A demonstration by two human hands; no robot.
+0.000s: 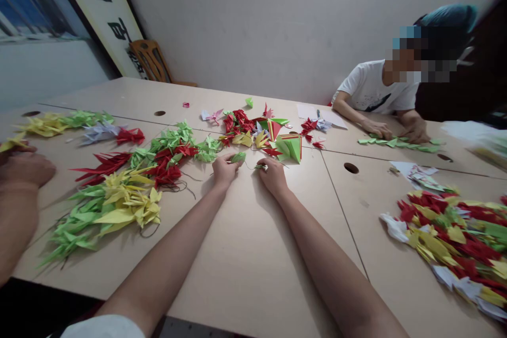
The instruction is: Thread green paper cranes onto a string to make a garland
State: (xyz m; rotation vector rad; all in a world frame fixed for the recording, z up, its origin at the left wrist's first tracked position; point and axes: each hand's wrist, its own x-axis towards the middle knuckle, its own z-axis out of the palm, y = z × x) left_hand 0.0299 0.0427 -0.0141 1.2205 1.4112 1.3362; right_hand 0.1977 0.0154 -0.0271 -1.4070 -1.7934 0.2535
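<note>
My left hand point(225, 171) is closed, pinching a small green origami crane point(238, 157) over the middle of the table. Close by on its right, the fingers of my right hand point(274, 175) are pinched on a thread point(260, 166), which looks bunched and dark at the fingertips. A thin line of it runs across the gap towards the crane. Just beyond my hands lie loose red and yellow cranes point(240, 124) and a stack of green folded paper point(290, 148). Strung green cranes point(208, 149) rest beside my left hand.
Strings of yellow and green cranes point(119, 206) spread across the left of the table point(237, 253). A big multicoloured heap point(455, 237) lies at the right. Another person's hand point(27, 169) is at the left edge. Across the table a person point(376, 90) handles a green paper strip point(396, 142).
</note>
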